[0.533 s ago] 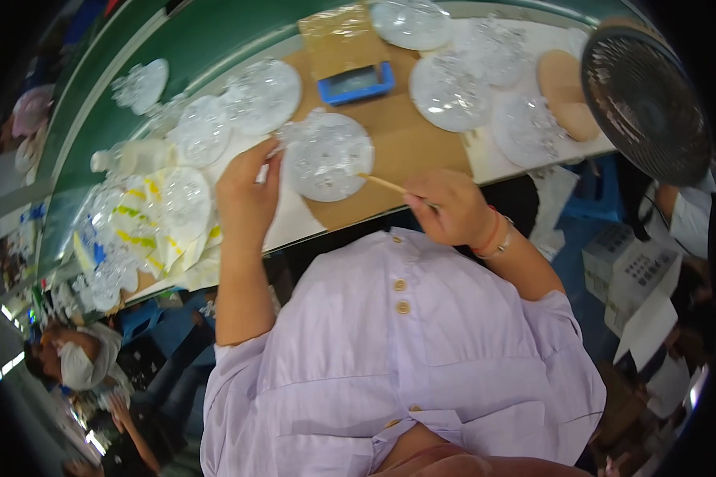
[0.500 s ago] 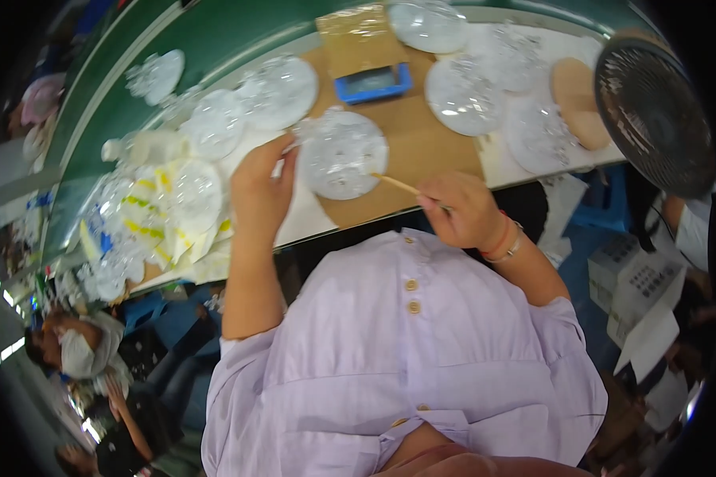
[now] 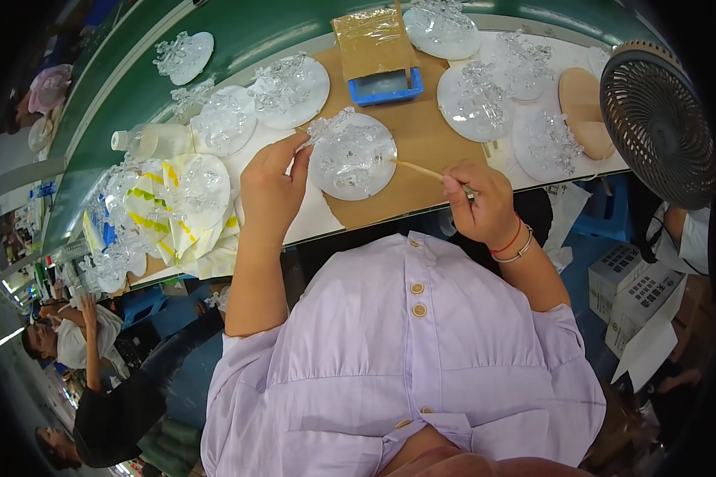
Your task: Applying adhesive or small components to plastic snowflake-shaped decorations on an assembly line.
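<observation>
A white round disc [image 3: 346,171] with clear plastic pieces clustered on it lies on brown cardboard in front of me. My left hand [image 3: 272,184] is at its upper left edge, thumb and forefinger closed on a clear plastic piece [image 3: 320,129] there. From the other side, my right hand [image 3: 485,205] grips a thin wooden-coloured stick [image 3: 422,169] between thumb and fingers. The stick's tip is at the disc's right edge; whether it touches cannot be seen for certain.
Behind the disc stands a blue tray [image 3: 386,97] partly covered by a cardboard box [image 3: 374,44]. More discs with clear pieces [image 3: 473,103] lie around. A dark fan [image 3: 660,119] is at right. At left are a plastic bottle [image 3: 153,141] and yellow-marked white sheets [image 3: 187,230].
The stick's tip has moved from the disc's lower right area to its right edge, as my right hand shifted rightward. My left hand stays at the disc's upper left. The whole view has shifted slightly.
</observation>
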{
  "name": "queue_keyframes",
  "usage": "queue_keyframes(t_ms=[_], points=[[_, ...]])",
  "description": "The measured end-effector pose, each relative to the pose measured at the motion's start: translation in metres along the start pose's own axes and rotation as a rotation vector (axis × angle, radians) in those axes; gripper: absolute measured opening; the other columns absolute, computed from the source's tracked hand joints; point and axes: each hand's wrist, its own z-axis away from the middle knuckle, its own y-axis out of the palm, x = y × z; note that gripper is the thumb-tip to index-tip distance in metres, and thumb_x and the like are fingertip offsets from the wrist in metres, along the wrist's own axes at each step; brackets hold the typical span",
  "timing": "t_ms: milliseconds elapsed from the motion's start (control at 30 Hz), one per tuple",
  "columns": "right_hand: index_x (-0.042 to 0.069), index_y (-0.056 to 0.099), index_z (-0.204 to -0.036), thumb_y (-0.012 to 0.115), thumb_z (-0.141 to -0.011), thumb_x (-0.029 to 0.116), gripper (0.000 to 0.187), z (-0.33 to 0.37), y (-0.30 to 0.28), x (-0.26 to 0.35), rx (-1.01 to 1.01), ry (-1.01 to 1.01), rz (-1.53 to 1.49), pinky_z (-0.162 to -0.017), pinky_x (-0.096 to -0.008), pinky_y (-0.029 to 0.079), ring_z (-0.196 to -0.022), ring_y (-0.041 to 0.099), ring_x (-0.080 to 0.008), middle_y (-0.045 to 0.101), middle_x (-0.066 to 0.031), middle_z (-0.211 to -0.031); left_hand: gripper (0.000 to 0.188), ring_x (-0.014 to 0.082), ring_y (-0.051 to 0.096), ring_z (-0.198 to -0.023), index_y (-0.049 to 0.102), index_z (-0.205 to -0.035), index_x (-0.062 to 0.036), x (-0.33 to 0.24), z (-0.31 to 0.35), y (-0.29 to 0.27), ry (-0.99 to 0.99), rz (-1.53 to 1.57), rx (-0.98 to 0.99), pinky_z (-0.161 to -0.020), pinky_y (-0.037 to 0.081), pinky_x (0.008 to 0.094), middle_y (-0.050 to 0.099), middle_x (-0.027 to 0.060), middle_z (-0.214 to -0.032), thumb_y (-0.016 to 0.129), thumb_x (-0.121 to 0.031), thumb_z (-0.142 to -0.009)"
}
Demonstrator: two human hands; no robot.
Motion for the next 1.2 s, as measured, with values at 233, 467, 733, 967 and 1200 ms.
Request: queue_keyframes(t_ms=[233,467,733,967,1200], points=[[-0.001,0.056,-0.088,0.059,-0.086,0.000,0.003,0.006,0.008,0.003,0.045,-0.053,0.020,-0.056,-0.0344,0.048,-0.062,0.061,-0.0277,0.064,-0.0142,-0.077,0.016,0.0267,0.067,-0.075,0.069,-0.094,-0.0069,-0.002,-0.005,0.002,0.010,-0.016,-0.019,-0.066,0.053,0.0344,0.070,0.0107,-0.085,0.073,-0.009,-0.080],[-0.002,0.060,-0.089,0.052,-0.092,0.004,0.011,0.013,-0.014,0.022,-0.134,0.123,-0.031,-0.057,-0.0277,0.046,-0.060,0.059,-0.0167,0.064,-0.0106,-0.074,0.015,0.0254,0.066,-0.070,0.067,-0.087,-0.0047,-0.007,-0.006,0.019,0.032,0.010,-0.090,-0.063,0.053,0.0338,0.068,0.0108,-0.079,0.076,-0.012,-0.077],[-0.002,0.053,-0.088,0.050,-0.098,0.016,0.021,0.036,-0.051,0.028,-0.348,0.051,-0.017,-0.052,-0.0252,0.041,-0.055,0.051,-0.0140,0.059,-0.0135,-0.069,0.023,0.0306,0.064,-0.083,0.065,-0.095,-0.0084,-0.021,-0.057,-0.018,-0.153,0.107,0.038,-0.073,0.051,0.0392,0.066,0.0129,-0.089,0.072,-0.026,-0.082],[-0.001,0.051,-0.089,0.051,-0.099,0.024,0.027,0.033,-0.037,0.033,-0.392,0.018,-0.181,-0.051,-0.0257,0.041,-0.054,0.050,-0.0157,0.058,-0.0159,-0.070,0.037,0.0380,0.043,-0.129,0.067,-0.117,-0.0204,0.134,-0.209,-0.011,0.007,-0.492,-0.174,-0.105,0.037,0.0464,0.044,0.0199,-0.141,0.072,-0.027,-0.080],[-0.001,0.050,-0.092,0.051,-0.099,0.022,0.024,0.033,-0.045,0.038,-0.323,-0.079,-0.040,-0.053,-0.0261,0.042,-0.056,0.051,-0.0156,0.059,-0.0163,-0.072,0.023,0.0326,0.062,-0.102,0.071,-0.105,-0.0177,0.161,-0.247,0.014,-0.131,-0.521,0.173,-0.088,0.050,0.0408,0.063,0.0131,-0.118,0.067,-0.021,-0.082]])
